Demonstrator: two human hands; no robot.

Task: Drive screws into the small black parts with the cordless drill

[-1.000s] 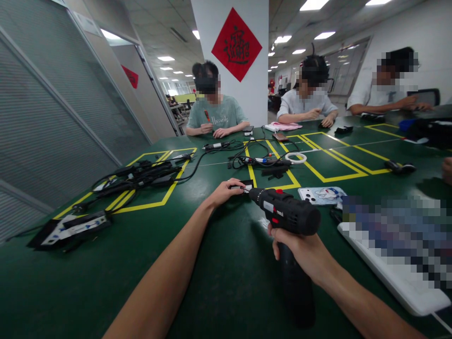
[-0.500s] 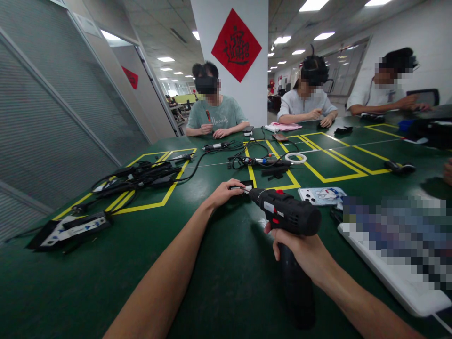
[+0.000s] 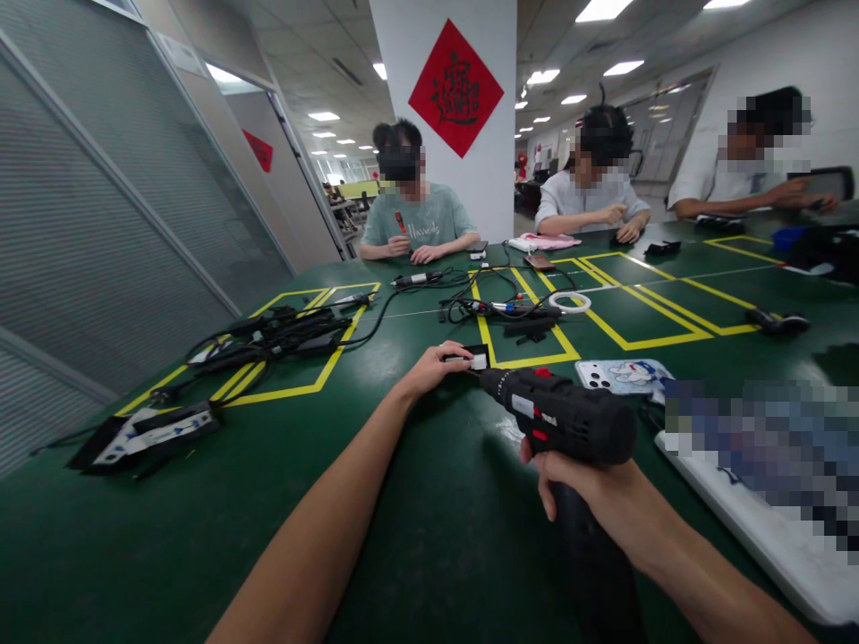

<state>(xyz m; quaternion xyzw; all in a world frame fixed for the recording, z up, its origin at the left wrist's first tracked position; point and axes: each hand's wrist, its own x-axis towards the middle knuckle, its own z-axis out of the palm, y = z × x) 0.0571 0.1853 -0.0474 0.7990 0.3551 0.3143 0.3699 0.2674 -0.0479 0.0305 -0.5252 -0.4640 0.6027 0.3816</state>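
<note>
- My right hand (image 3: 604, 487) is wrapping tight around the handle of a drill (image 3: 570, 420), with the fingers closed all the way.
- I think the drill is feeling heavy and hard, so its fat handle is the best place to be gripping it.
- My left hand (image 3: 436, 365) is pinching a small black part (image 3: 475, 360) on the green counter (image 3: 201, 537), just ahead of the drill's tip.
- The small black part is looking light and stiff. It could be sliding, so I am holding it down by its near edge.
- A phone (image 3: 624, 374) is lying just past my right hand, and cables (image 3: 282, 331) are lying well beyond my left hand.
</note>
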